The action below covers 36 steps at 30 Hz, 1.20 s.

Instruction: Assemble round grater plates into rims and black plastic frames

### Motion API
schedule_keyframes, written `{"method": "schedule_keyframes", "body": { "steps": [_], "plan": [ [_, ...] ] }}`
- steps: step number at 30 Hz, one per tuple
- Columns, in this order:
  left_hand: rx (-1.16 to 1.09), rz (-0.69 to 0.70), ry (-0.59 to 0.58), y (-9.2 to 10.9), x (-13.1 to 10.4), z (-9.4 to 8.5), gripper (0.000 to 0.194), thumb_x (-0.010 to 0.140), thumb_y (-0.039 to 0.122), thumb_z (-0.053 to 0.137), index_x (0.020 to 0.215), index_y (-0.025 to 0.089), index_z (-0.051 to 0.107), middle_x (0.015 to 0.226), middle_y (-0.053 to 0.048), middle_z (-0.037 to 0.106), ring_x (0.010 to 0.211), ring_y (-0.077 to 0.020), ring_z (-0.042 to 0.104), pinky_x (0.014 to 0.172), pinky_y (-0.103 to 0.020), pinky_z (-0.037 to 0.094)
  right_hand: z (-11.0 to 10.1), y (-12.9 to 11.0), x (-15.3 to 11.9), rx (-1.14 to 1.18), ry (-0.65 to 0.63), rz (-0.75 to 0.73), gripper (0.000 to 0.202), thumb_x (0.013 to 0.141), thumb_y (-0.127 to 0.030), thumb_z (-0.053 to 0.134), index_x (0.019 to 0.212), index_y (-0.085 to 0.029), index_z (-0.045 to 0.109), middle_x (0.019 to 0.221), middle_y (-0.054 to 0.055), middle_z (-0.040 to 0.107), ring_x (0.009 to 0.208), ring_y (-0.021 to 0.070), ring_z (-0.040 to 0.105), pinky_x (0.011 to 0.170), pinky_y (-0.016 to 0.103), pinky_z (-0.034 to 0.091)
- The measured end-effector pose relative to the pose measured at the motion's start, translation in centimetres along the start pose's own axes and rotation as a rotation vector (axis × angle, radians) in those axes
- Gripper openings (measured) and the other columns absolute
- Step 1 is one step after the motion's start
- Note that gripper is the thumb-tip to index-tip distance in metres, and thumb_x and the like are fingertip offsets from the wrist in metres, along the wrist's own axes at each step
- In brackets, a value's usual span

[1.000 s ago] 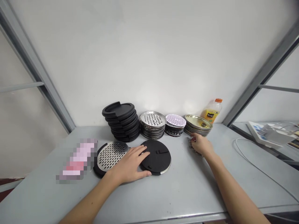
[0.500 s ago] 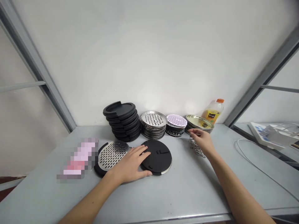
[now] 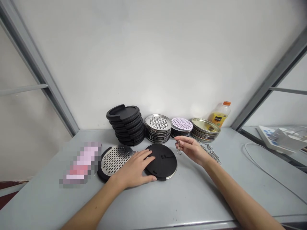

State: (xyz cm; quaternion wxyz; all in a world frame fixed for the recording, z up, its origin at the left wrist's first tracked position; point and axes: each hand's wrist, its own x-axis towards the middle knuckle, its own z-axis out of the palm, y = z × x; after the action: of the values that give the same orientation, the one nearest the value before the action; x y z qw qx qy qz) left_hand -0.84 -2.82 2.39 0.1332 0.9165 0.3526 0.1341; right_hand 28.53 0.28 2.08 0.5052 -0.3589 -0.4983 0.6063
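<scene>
My left hand (image 3: 135, 167) lies flat with fingers apart, its fingertips on the left edge of a round black disc (image 3: 165, 161) with a shiny rim showing underneath. Left of that hand, a perforated metal disc (image 3: 114, 161) sits in a black holder, partly covered by my wrist. My right hand (image 3: 192, 150) is raised just right of the black disc. Between its thumb and finger is a small metal key ring (image 3: 179, 152), whose upper part is hidden by the fingers. Behind my right wrist lies a pile of similar metal rings and clasps (image 3: 213, 153).
Along the wall stand a stack of black round holders (image 3: 124, 126), metal grater discs (image 3: 158, 127), a smaller stack topped by a lilac perforated disc (image 3: 181, 124) and gold-toned lids (image 3: 205, 126). An orange-capped bottle (image 3: 219, 115) is behind. A white cable (image 3: 268, 175) runs at right.
My right hand has moved left from the pile of metal rings towards the black disc, carrying one key ring. My left hand stays in place on the disc.
</scene>
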Motion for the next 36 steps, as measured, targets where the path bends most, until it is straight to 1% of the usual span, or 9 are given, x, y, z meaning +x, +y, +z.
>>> {"method": "schedule_keyframes", "body": {
  "steps": [4,7,9,12,15,22,29,33,36],
  "plan": [
    [0.014,-0.003,-0.002,0.2,0.0,-0.1,0.066,0.080,0.054,0.063,0.136,0.022,0.047,0.147,-0.012,0.039,0.136,-0.0325,0.034,0.109,-0.051,0.032,1.7,-0.3,0.9,0.046,-0.117,0.043,0.024,0.078,-0.030,0.072,0.099,-0.020,0.070,0.078,0.003,0.067,0.077,0.0150,0.062,0.074,0.031,0.047],
    [0.021,-0.006,-0.009,0.2,0.0,-0.1,0.067,0.080,0.055,0.063,0.136,0.022,0.047,0.147,-0.012,0.040,0.136,-0.0326,0.034,0.109,-0.051,0.032,3.1,-0.1,1.5,0.096,-0.198,0.077,0.022,0.079,-0.030,0.071,0.099,-0.021,0.068,0.074,0.002,0.067,0.075,0.0145,0.063,0.073,0.030,0.047],
    [0.015,-0.002,-0.003,0.0,0.0,0.0,0.067,0.080,0.055,0.063,0.136,0.022,0.047,0.147,-0.012,0.040,0.135,-0.0324,0.035,0.109,-0.050,0.032,3.8,0.4,1.7,0.163,-0.215,0.073,0.023,0.077,-0.028,0.072,0.100,-0.022,0.068,0.075,0.000,0.065,0.071,0.0123,0.062,0.071,0.028,0.046],
    [0.005,0.008,0.017,-0.2,0.0,0.3,0.065,0.080,0.054,0.063,0.135,0.024,0.048,0.146,-0.011,0.041,0.135,-0.0318,0.036,0.109,-0.050,0.033,4.5,1.3,1.6,0.258,-0.190,0.060,0.029,0.073,-0.024,0.075,0.101,-0.024,0.069,0.079,-0.001,0.063,0.069,0.0096,0.057,0.069,0.026,0.045],
    [0.009,0.015,0.025,-0.3,0.1,0.4,0.064,0.080,0.054,0.064,0.134,0.024,0.049,0.146,-0.010,0.041,0.135,-0.0316,0.036,0.108,-0.049,0.033,4.5,1.7,1.3,0.288,-0.181,0.063,0.033,0.072,-0.021,0.076,0.104,-0.025,0.069,0.085,-0.001,0.063,0.072,0.0095,0.056,0.071,0.026,0.045],
    [0.011,0.019,0.037,-0.4,0.1,0.5,0.065,0.079,0.055,0.065,0.134,0.025,0.049,0.147,-0.009,0.040,0.135,-0.0319,0.036,0.109,-0.049,0.033,3.6,1.2,1.2,0.279,-0.154,0.038,0.036,0.072,-0.017,0.075,0.107,-0.025,0.068,0.099,0.001,0.066,0.080,0.0092,0.060,0.084,0.026,0.046],
    [0.003,0.029,0.043,-0.6,0.0,0.5,0.064,0.079,0.054,0.065,0.135,0.026,0.049,0.147,-0.009,0.040,0.134,-0.0316,0.037,0.108,-0.049,0.034,3.8,0.8,0.9,0.272,-0.136,0.061,0.038,0.069,-0.015,0.076,0.105,-0.025,0.068,0.089,0.000,0.067,0.081,0.0119,0.063,0.086,0.029,0.047],
    [0.008,0.026,0.035,-0.6,0.0,0.5,0.066,0.079,0.055,0.065,0.136,0.027,0.048,0.147,-0.009,0.040,0.135,-0.0315,0.036,0.108,-0.049,0.034,3.9,0.6,0.8,0.251,-0.162,0.082,0.031,0.071,-0.018,0.075,0.101,-0.021,0.070,0.085,0.001,0.067,0.081,0.0121,0.063,0.084,0.029,0.048],
    [0.014,0.013,0.020,-0.4,0.0,0.4,0.065,0.080,0.055,0.064,0.136,0.025,0.047,0.148,-0.009,0.039,0.135,-0.0313,0.035,0.108,-0.049,0.033,3.8,0.6,0.8,0.237,-0.165,0.086,0.028,0.071,-0.019,0.076,0.098,-0.020,0.071,0.085,0.002,0.069,0.083,0.0122,0.064,0.084,0.028,0.048]
  ]
}}
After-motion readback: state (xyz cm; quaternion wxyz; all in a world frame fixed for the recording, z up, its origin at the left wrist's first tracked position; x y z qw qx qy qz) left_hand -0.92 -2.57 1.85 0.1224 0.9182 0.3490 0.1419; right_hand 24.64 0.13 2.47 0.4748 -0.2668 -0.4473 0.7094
